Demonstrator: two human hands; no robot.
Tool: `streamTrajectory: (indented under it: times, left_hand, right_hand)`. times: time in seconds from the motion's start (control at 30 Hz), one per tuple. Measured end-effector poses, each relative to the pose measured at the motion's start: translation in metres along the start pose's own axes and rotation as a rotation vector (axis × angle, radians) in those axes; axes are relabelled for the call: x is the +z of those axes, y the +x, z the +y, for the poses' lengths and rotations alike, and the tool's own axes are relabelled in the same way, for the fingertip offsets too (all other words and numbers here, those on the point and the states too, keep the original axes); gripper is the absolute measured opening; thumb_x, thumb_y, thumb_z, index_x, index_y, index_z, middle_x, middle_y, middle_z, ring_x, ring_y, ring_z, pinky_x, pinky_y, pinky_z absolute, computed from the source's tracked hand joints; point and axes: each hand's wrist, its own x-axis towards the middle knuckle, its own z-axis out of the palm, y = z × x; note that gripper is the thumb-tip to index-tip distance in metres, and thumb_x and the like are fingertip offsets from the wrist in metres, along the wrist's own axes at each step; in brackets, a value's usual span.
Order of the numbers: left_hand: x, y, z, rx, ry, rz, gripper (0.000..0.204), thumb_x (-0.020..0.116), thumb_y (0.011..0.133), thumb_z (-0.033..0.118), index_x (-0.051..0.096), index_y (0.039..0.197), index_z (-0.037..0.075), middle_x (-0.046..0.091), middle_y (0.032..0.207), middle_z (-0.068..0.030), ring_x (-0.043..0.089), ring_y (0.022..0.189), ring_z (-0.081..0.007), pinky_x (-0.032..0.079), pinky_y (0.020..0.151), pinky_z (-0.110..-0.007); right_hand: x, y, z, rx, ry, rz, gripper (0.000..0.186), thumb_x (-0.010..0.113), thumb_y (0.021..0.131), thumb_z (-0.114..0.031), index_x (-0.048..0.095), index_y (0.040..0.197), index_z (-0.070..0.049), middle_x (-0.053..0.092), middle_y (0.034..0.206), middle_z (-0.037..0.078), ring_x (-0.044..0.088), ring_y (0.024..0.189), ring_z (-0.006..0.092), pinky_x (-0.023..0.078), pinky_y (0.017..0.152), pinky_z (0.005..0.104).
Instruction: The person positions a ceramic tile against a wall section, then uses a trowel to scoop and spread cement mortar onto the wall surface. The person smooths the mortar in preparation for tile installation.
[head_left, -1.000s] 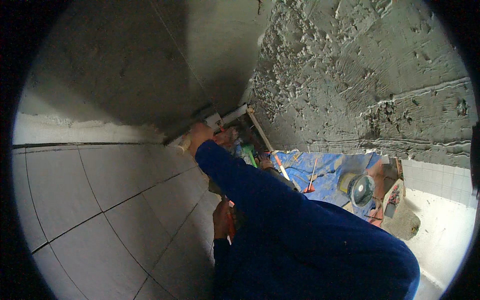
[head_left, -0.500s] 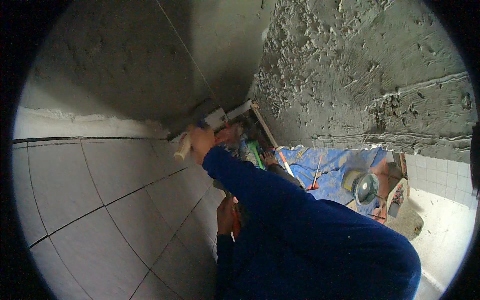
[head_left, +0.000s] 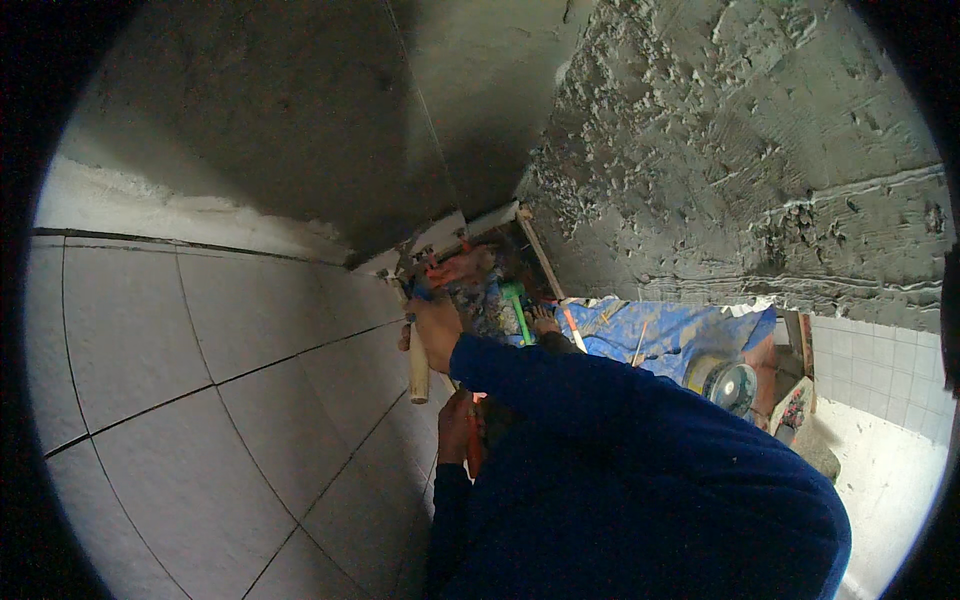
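My right hand (head_left: 435, 335), at the end of a blue sleeve, grips a tool with a pale wooden handle (head_left: 418, 380); its head is unclear among the clutter. Below it, near the tiled surface (head_left: 250, 420), my left hand (head_left: 454, 425) is closed on an orange object (head_left: 475, 450), mostly hidden by the sleeve. White tile pieces (head_left: 438, 231) line the base of the grey cement surface (head_left: 250, 120) beyond my hands. A green-handled tool (head_left: 518, 312) lies in the dark clutter to the right of my right hand.
Another hand (head_left: 543, 322) with a dark sleeve, apparently someone else's, rests beside the green tool. At the right are rough plaster (head_left: 720, 150), a blue sheet (head_left: 630, 325) with long tools, a bucket (head_left: 730, 388) and white small-tiled wall (head_left: 870, 360). A wooden batten (head_left: 538, 250) stands in the corner.
My right hand has moved down and slightly right from the tile strip with the wooden-handled tool, which now hangs more upright. My left hand stays low. The view has shifted slightly.
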Motion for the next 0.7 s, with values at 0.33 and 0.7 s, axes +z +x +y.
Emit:
streamTrajectory:
  times: [0.33, 0.7]
  left_hand:
    - [0.004, -0.004, 0.005, 0.066, -0.003, -0.005, 0.046, 0.057, 0.102, 0.053, 0.069, 0.101, 0.008, 0.06, 0.075, -0.0005, 0.057, 0.06, -0.0133, 0.046, 0.055, -0.032]
    - [0.01, -0.021, 0.023, -0.102, -0.031, 0.008, 0.039, 0.057, 0.104, 0.048, 0.067, 0.109, 0.01, 0.056, 0.069, 0.0003, 0.057, 0.057, -0.0115, 0.048, 0.052, -0.03]
  right_hand:
    - [-0.063, 0.046, 0.014, -0.126, -0.784, 0.078, 0.036, 0.071, 0.094, -0.026, 0.06, 0.122, -0.006, 0.064, 0.086, 0.013, 0.063, 0.06, 0.0238, 0.054, 0.056, 0.0428]
    - [-0.119, 0.059, -0.112, -0.582, -1.527, -0.412, 0.052, 0.066, 0.096, -0.033, 0.06, 0.136, -0.001, 0.07, 0.111, 0.019, 0.069, 0.096, 0.0308, 0.054, 0.082, 0.0431]
